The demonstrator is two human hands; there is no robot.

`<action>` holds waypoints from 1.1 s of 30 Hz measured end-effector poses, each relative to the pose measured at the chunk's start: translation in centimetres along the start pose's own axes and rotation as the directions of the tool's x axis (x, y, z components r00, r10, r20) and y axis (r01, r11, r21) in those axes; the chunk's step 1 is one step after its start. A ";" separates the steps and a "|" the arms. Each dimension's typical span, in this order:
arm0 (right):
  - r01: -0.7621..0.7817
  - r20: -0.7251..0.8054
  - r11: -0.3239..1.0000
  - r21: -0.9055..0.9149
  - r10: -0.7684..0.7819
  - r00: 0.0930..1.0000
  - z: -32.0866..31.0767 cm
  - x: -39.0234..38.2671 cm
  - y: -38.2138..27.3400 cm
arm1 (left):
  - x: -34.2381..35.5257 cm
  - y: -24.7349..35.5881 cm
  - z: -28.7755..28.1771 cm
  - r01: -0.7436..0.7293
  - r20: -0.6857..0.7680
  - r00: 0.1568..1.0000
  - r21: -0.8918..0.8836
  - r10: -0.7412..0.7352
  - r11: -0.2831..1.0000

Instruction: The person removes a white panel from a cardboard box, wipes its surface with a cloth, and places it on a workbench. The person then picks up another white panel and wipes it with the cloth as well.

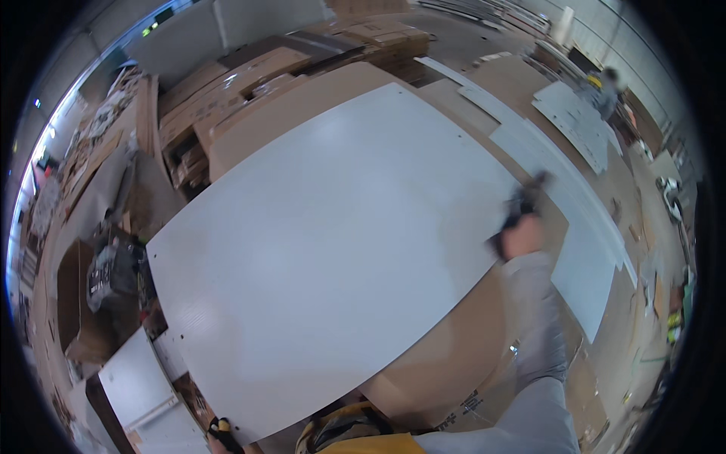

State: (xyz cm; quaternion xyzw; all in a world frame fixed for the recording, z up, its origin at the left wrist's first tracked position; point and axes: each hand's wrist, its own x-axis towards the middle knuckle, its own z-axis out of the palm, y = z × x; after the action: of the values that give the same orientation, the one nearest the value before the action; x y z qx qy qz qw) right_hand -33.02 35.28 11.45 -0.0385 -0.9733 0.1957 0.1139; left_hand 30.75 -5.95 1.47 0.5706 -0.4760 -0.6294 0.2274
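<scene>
A large white panel (325, 250) with small dark holes near its edges lies flat in front of me. Over its right edge is my right hand (523, 237), closed round a dark cordless drill (522, 203) that is smeared by motion. The drill's tip points away and to the right. At the panel's near left corner, by the bottom of the picture, my left hand (221, 439) is only partly in view. Its fingers look closed, with something black and yellow at them. I cannot make out whether that is a glove or a held thing.
Brown cardboard (446, 356) lies under the panel. Stacked flat cartons (249, 83) stand beyond it. More white panels (582, 257) lie to the right, and a cardboard box (79, 303) to the left. Another person (601, 91) is at the far right.
</scene>
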 end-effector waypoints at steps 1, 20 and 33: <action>0.116 0.092 0.993 0.031 -0.118 0.989 0.9 -4.6 -4.3 | 0.4 1.3 0.7 0.001 -0.088 0.996 0.077 0.005 0.997; -0.095 0.107 0.986 -0.139 0.110 0.988 8.5 10.9 2.1 | 8.6 3.7 -3.4 0.164 -0.027 0.986 0.111 -0.161 0.980; 0.050 -0.183 0.400 0.915 0.301 0.936 -0.2 3.2 17.4 | 10.7 -0.1 -8.0 0.277 0.045 0.958 0.099 -0.282 0.956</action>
State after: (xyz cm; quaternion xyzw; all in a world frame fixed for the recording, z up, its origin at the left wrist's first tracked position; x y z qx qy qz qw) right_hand -35.56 51.76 5.47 -0.0761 -0.6716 0.6908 0.2568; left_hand 35.65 -17.48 -3.13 0.6234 -0.4256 -0.6489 0.0956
